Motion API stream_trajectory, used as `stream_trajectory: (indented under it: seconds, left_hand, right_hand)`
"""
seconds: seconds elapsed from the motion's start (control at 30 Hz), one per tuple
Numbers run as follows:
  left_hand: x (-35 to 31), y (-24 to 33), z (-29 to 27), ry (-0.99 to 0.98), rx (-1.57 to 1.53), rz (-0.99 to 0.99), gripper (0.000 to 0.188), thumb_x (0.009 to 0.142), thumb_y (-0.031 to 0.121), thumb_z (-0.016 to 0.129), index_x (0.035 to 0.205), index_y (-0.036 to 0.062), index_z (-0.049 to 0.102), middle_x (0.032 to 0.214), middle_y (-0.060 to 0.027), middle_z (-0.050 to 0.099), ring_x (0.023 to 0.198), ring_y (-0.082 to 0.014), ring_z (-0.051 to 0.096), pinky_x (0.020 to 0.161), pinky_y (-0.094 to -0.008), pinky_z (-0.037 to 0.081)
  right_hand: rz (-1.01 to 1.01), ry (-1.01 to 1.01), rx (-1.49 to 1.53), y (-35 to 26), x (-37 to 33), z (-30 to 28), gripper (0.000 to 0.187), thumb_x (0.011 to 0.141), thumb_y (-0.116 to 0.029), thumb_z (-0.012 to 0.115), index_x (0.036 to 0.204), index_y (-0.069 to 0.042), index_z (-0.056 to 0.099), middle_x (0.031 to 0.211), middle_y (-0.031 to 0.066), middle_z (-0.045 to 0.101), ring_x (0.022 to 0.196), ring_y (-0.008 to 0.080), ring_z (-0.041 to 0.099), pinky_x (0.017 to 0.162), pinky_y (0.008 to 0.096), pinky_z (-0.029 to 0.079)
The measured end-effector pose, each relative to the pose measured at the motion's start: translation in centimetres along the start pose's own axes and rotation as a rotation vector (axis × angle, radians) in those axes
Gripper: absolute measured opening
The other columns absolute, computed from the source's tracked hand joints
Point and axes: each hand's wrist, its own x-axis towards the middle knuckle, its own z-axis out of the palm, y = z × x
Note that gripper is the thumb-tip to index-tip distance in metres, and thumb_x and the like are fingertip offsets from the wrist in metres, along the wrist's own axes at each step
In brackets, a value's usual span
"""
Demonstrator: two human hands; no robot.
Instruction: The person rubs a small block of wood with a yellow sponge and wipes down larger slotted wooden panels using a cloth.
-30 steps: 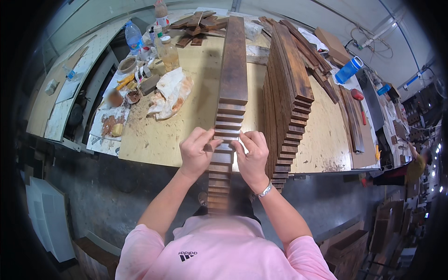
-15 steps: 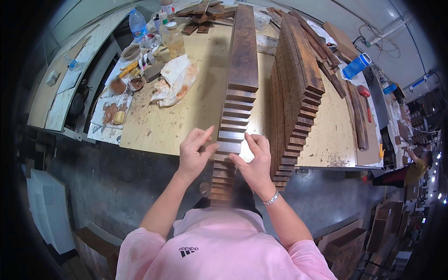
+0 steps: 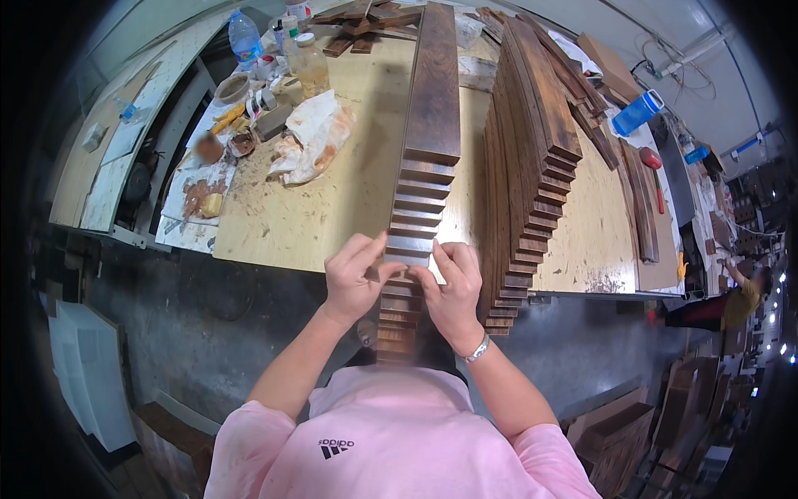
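A tall stack of dark brown wooden boards (image 3: 432,108) stands in front of me, its near ends stepped like stairs down toward my body. My left hand (image 3: 356,276) grips the left edge of one wooden board (image 3: 409,245) partway down the steps, forefinger along its side and thumb under its front end. On the opposite edge my right hand (image 3: 455,291), with a metal band on the wrist, holds the same board in a like pinch. Both thumb tips nearly meet at the board's end. A second stepped stack of boards (image 3: 540,100) rises to the right.
The pale worktable (image 3: 307,233) carries a stained white cloth (image 3: 316,137), jars and bottles (image 3: 309,66) at the left. Loose wood strips (image 3: 366,25) lie at the back. A blue bottle (image 3: 637,113) and a red-handled tool (image 3: 652,160) lie at the right. Another person (image 3: 736,303) is far right.
Both hands have closed in on the board from its sides, and the thumbs have come together at its front end. The stacks look much the same.
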Motion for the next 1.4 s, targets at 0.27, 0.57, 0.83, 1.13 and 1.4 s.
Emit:
stream_trajectory:
  seconds: [0.27,0.57,0.83,1.13,1.4]
  left_hand:
    - [-1.2,-0.1,-0.9,-0.034,-0.142,-0.264,0.048,0.073,0.005,0.087,0.119,0.0023,0.072,0.082,-0.0054,0.062,0.064,-0.0122,0.053,0.055,-0.0266,0.043]
    - [-3.1,0.7,-1.9,-0.135,-0.172,-0.325,0.052,0.073,0.005,0.086,0.122,0.0038,0.071,0.084,-0.0035,0.061,0.061,-0.0086,0.049,0.054,-0.0244,0.041]
    - [-3.8,0.2,-1.5,-0.129,-0.268,-0.421,0.035,0.084,0.007,0.078,0.117,0.0001,0.071,0.081,-0.0021,0.057,0.063,-0.0079,0.046,0.056,-0.0232,0.038]
    - [-7.2,-1.3,-0.8,-0.041,-0.417,-0.785,0.024,0.094,0.010,0.070,0.113,-0.0046,0.070,0.081,0.0004,0.059,0.074,-0.0064,0.052,0.069,-0.0211,0.043]
    - [-7.2,-1.1,-3.2,-0.121,-0.316,-0.949,0.050,0.110,0.035,0.038,0.131,-0.0041,0.061,0.098,0.0003,0.060,0.074,-0.0064,0.047,0.068,-0.0201,0.040]
  right_hand:
    - [0.276,-0.075,0.240,0.6,-1.7,-1.1,0.051,0.076,-0.009,0.083,0.121,0.007,0.066,0.104,0.0148,0.063,0.094,0.0272,0.061,0.084,0.0343,0.050]
    - [0.235,-0.162,0.191,0.0,-3.5,-1.4,0.055,0.076,-0.009,0.083,0.126,0.005,0.065,0.107,0.0135,0.061,0.097,0.0246,0.060,0.086,0.0337,0.050]
    - [0.389,-0.225,0.308,0.1,-4.3,-1.0,0.050,0.082,-0.009,0.079,0.127,0.007,0.063,0.108,0.0147,0.061,0.096,0.0248,0.061,0.088,0.0326,0.050]
    - [0.531,-0.200,0.438,0.3,-5.1,-1.4,0.037,0.087,-0.006,0.074,0.122,0.005,0.066,0.100,0.0094,0.063,0.083,0.0160,0.060,0.078,0.0273,0.050]
    - [0.025,0.032,0.334,1.3,8.8,-8.7,0.021,0.083,0.004,0.069,0.104,0.001,0.072,0.094,0.0089,0.066,0.077,0.0148,0.061,0.071,0.0268,0.051]
